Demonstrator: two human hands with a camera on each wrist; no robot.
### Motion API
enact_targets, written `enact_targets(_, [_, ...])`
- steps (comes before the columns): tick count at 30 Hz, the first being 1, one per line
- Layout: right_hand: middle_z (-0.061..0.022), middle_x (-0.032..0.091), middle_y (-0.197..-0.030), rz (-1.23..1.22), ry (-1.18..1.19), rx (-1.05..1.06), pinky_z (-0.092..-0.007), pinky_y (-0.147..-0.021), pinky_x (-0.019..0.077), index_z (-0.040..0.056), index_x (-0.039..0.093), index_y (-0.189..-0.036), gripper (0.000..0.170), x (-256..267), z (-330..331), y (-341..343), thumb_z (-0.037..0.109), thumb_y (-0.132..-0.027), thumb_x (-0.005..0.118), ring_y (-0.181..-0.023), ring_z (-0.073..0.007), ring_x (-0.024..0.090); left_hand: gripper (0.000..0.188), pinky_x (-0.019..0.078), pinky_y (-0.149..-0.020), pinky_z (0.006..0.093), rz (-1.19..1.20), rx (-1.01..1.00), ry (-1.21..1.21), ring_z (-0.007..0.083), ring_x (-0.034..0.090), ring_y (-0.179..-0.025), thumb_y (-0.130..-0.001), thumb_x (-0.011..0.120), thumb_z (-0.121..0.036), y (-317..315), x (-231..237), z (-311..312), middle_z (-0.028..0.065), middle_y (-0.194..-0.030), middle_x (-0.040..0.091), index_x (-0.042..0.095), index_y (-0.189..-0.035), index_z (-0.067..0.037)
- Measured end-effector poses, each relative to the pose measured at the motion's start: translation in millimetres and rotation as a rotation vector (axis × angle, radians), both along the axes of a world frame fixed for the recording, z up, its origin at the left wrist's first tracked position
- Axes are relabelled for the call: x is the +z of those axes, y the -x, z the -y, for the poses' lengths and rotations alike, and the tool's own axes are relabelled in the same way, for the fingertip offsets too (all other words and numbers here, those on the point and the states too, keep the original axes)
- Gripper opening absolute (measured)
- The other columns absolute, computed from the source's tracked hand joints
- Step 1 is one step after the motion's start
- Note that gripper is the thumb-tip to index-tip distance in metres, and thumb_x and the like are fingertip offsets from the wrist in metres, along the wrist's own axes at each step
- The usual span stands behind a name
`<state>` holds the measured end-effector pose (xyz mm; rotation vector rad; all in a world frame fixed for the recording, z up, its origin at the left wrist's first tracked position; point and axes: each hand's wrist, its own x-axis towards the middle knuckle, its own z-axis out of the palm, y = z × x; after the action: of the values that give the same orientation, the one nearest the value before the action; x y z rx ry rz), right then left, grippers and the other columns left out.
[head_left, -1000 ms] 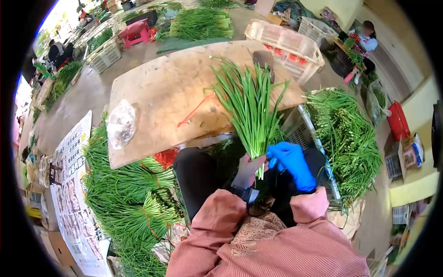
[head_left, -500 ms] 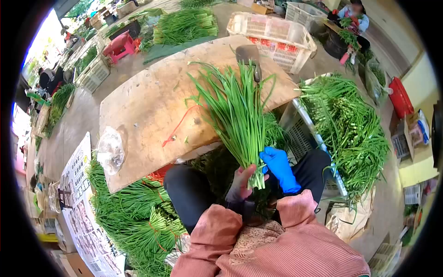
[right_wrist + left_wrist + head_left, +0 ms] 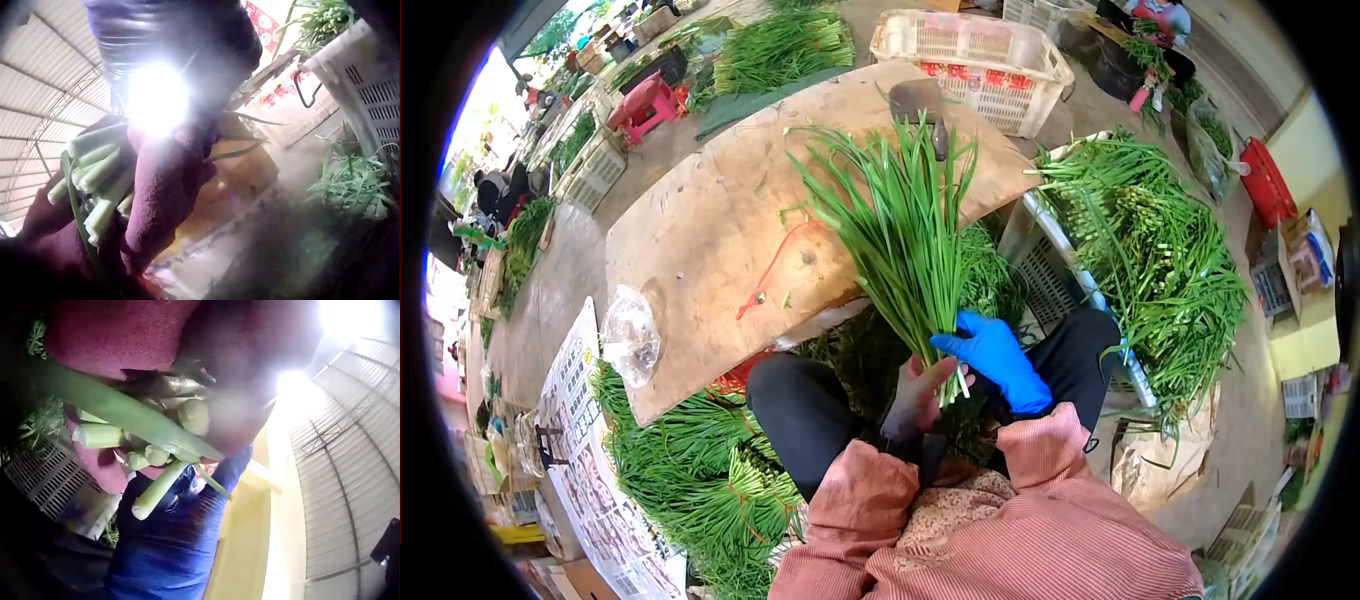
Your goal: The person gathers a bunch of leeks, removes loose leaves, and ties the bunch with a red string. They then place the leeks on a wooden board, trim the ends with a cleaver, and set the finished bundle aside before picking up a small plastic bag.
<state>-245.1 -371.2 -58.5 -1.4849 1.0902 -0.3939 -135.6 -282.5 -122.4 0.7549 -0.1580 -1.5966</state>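
Observation:
A loose bunch of garlic chives (image 3: 900, 230) fans out over the near edge of a wooden board (image 3: 690, 230). Low on the bunch, close to the cut ends, my left hand (image 3: 922, 394) grips the stalks. My right hand (image 3: 1003, 368), in a blue glove, holds the bunch from the right just above it, thumb laid across the front. In the left wrist view pale stem ends (image 3: 153, 495) poke out below the left fingers. The right wrist view shows the stalks (image 3: 100, 165) between both hands; glare hides part of the glove.
On the board lie a red tie (image 3: 772, 272), a clear plastic bag (image 3: 630, 335) and a broad-bladed knife (image 3: 915, 97). Tied chive bundles (image 3: 700, 470) sit at the left, and a heaped crate of chives (image 3: 1155, 260) at the right. A white crate (image 3: 970, 65) stands beyond the board.
The right hand has come in from beside the stem ends to hold the stalks higher up. The left hand keeps its grip. The head view has shifted slightly.

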Motion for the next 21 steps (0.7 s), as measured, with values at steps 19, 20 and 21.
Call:
enact_targets(19, [-0.0043,0.062,-0.065,0.224,-0.081,-0.248,-0.0206,-0.044,0.0399,0.0,0.068,-0.085,0.015,10,-24,24,0.014,-0.083,0.066,-0.049,-0.0072,0.053,0.036,0.0532,-0.069,0.0333,-0.213,0.009,0.179,0.0186,0.063,-0.083,-0.087,0.06,-0.023,10,1,11,0.0075,-0.095,0.063,0.051,-0.115,-0.003])
enact_targets(20, [-0.0041,0.062,-0.063,0.22,-0.126,-0.267,-0.0192,-0.043,0.0374,0.0003,0.068,-0.083,0.014,16,-27,25,0.015,-0.082,0.066,-0.046,-0.0059,0.05,0.035,0.0535,-0.069,0.0334,-0.214,0.005,0.195,0.0187,0.063,-0.083,-0.088,0.059,-0.024,11,3,11,0.0086,-0.095,0.063,0.051,-0.115,-0.003])
enact_targets(21, [-0.0042,0.062,-0.063,0.246,-0.111,-0.303,-0.0183,-0.041,0.0345,0.0002,0.068,-0.083,0.014,20,-31,24,0.014,-0.081,0.066,-0.044,-0.0051,0.048,0.033,0.0538,-0.069,0.033,-0.246,0.01,0.248,0.0192,0.063,-0.082,-0.089,0.057,-0.023,10,-2,12,0.0101,-0.095,0.063,0.053,-0.113,-0.002])
